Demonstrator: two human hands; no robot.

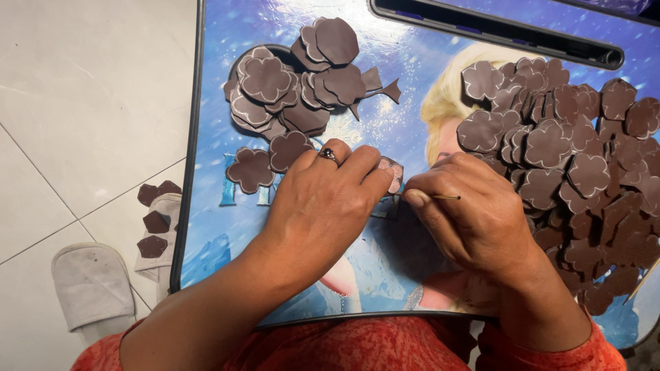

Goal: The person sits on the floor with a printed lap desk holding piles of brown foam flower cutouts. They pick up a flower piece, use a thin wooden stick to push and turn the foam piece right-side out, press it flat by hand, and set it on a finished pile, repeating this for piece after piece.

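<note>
My left hand (323,199), a ring on one finger, presses down on a small pinkish-brown flower-shaped cutout (394,173) on a blue printed lap table (206,206). My right hand (481,220) pinches a thin stick (447,198) whose tip points at that cutout. Two single brown flower cutouts (251,170) lie just left of my left hand. A heap of brown flower cutouts (570,172) sits to the right, partly under my right hand.
A smaller pile of brown cutouts and round pieces (302,75) lies at the table's upper left. A black tray slot (495,31) runs along the top edge. White slippers (93,285) and a few dropped cutouts (155,223) rest on the tiled floor, left.
</note>
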